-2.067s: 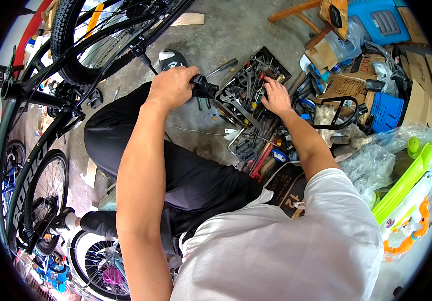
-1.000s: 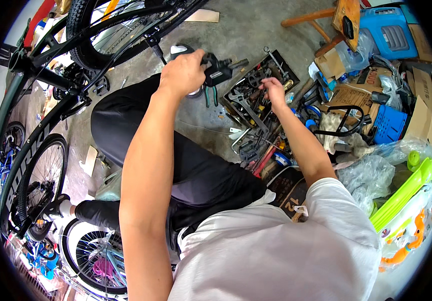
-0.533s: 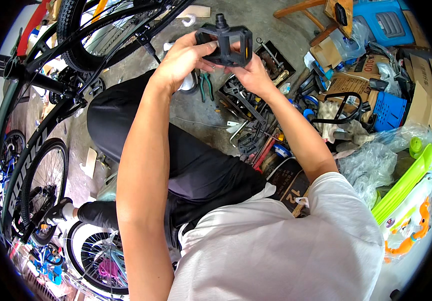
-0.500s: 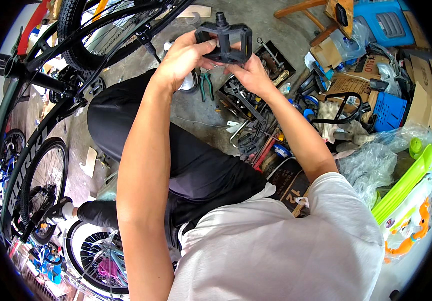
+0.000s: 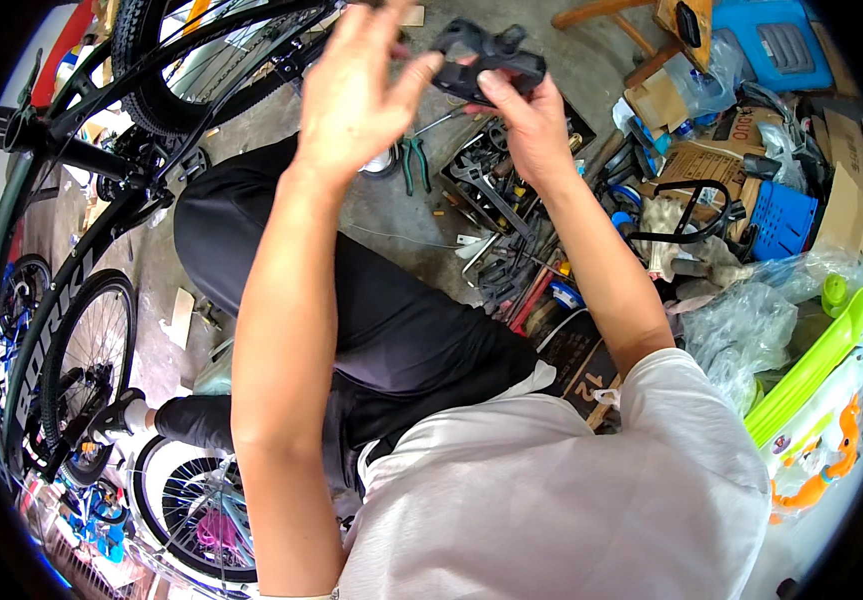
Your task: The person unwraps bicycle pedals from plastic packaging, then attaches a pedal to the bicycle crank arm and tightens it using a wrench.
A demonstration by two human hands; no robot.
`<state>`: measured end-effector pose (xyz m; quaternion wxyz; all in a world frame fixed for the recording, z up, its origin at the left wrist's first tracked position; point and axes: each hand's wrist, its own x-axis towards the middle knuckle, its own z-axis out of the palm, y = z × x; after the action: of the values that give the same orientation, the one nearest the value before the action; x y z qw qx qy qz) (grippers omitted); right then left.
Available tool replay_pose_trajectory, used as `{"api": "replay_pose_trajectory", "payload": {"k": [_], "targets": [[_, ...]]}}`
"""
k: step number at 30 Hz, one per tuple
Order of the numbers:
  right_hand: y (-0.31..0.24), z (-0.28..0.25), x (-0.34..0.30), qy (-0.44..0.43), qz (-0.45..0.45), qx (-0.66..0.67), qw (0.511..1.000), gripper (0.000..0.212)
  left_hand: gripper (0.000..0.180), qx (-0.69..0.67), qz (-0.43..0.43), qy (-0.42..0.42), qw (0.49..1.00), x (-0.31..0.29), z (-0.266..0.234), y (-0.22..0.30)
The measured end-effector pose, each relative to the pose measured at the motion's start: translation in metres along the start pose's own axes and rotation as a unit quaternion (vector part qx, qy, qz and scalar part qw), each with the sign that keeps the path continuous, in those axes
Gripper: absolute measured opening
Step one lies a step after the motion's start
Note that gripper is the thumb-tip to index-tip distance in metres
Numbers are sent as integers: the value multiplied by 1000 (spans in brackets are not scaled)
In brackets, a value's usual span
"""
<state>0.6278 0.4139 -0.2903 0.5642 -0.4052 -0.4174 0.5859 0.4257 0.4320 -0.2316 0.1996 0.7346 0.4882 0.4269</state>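
Observation:
A black bicycle pedal (image 5: 491,62) is held up over the floor, in front of my bent knee. My right hand (image 5: 534,115) grips its right end, the thumb pressed on top and the fingers curled beneath. Left of the pedal is my left hand (image 5: 353,100), its fingers stretched out and the thumb reaching toward the pedal's left edge; whether the thumb touches it I cannot tell. The fingertips are slightly blurred. Below the hands, green-handled pliers (image 5: 415,166) lie on the floor beside a box of metal tools (image 5: 481,195).
A black bicycle frame (image 5: 91,155) with its wheels stands along the left. To the right are a blue plastic basket (image 5: 783,222), cardboard (image 5: 701,172), clear plastic bags (image 5: 741,325) and a lime-green plastic piece (image 5: 811,365). A blue stool (image 5: 766,45) stands at the far right.
My left hand has let go of the pedal and opened, moving up. The pedal has tilted over and shifted right in my right hand.

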Motion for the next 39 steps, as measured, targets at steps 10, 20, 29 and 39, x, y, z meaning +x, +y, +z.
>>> {"api": "replay_pose_trajectory", "payload": {"k": [10, 20, 29, 39], "targets": [[40, -65, -32, 189, 126, -27, 974, 35, 44, 243, -89, 391, 883, -163, -166, -44], [73, -77, -41, 270, 235, -101, 928, 38, 47, -78, -679, 92, 724, -394, -84, -245], [78, -110, -47, 238, 250, -129, 930, 40, 51, 133, -576, -10, 807, -381, -71, -278], [65, -108, -50, 234, 258, -177, 920, 43, 47, 69, -542, -46, 836, -380, -70, -288]]}}
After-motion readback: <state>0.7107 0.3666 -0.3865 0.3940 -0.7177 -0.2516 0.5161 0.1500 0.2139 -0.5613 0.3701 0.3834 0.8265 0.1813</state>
